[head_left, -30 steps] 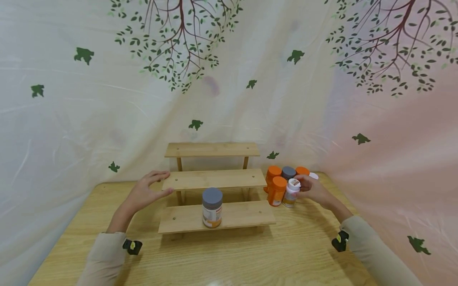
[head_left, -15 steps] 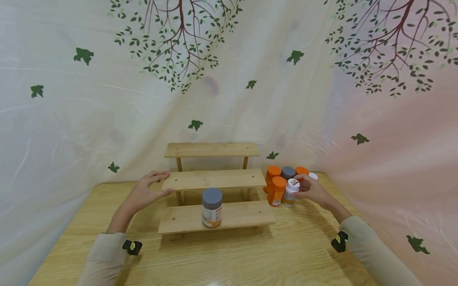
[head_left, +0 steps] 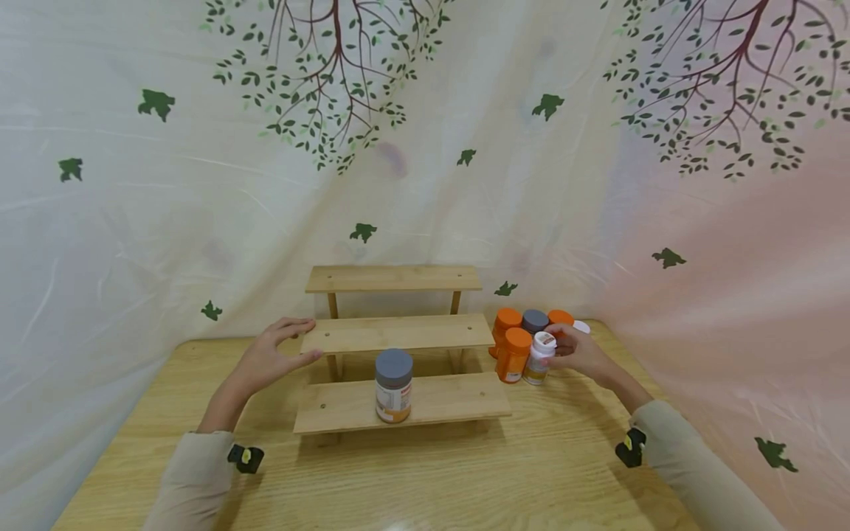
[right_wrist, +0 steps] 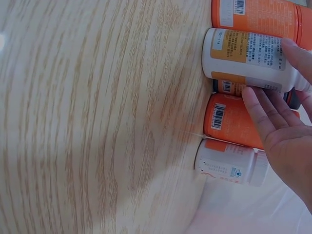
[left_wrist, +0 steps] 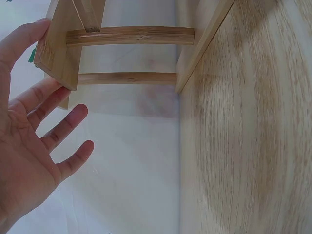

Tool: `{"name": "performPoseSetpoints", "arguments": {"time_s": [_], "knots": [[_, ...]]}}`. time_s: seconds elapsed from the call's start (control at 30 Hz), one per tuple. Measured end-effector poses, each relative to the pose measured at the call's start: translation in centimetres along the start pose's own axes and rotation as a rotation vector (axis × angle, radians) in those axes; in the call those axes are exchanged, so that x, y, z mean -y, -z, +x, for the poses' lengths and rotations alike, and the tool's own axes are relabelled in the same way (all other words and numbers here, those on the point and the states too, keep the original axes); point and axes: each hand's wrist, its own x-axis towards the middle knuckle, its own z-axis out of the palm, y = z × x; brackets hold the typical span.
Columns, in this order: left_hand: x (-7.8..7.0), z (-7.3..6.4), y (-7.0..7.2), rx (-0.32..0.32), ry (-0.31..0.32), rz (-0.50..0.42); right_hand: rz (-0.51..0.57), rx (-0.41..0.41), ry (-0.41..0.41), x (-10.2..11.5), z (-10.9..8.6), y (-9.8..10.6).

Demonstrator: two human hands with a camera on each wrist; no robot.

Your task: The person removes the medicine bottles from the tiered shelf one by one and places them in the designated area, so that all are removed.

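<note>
In the head view my right hand [head_left: 584, 355] holds a white pill bottle [head_left: 538, 361] that stands at the front of a cluster on the table's right. The right wrist view has the thumb on one side of this bottle [right_wrist: 243, 56] and fingers along the other. My left hand [head_left: 268, 358] grips the left end of the middle board of a three-tier wooden shelf [head_left: 398, 333]. Its thumb lies at one edge of the board, the index and middle fingertips at the opposite edge, the other fingers spread free. A grey-lidded supplement jar [head_left: 394, 387] stands upright on the lowest tier.
Beside the white bottle stand orange bottles [head_left: 514, 355], a grey-lidded jar [head_left: 535, 320] and another white bottle [right_wrist: 229, 162], close together near the shelf's right end. A printed curtain [head_left: 425, 199] hangs behind the wooden table [head_left: 425, 479].
</note>
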Motion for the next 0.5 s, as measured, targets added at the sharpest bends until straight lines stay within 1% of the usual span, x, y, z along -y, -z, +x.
{"name": "performPoseSetpoints", "arguments": {"time_s": [0.17,0.27,0.37,0.5], "knots": [[-0.1,0.0,0.0,0.0,-0.002,-0.004,-0.03,-0.018,-0.012,0.3,-0.1,0.1],[-0.1,0.0,0.0,0.002,-0.002,-0.002,-0.053,-0.024,0.003,0.6,-0.2,0.3],[-0.1,0.0,0.0,0.003,0.0,-0.003,-0.041,-0.031,0.008,0.9,-0.3,0.5],[-0.1,0.0,0.0,0.005,0.004,-0.003,-0.022,-0.02,0.026,1.1,-0.5,0.9]]}}
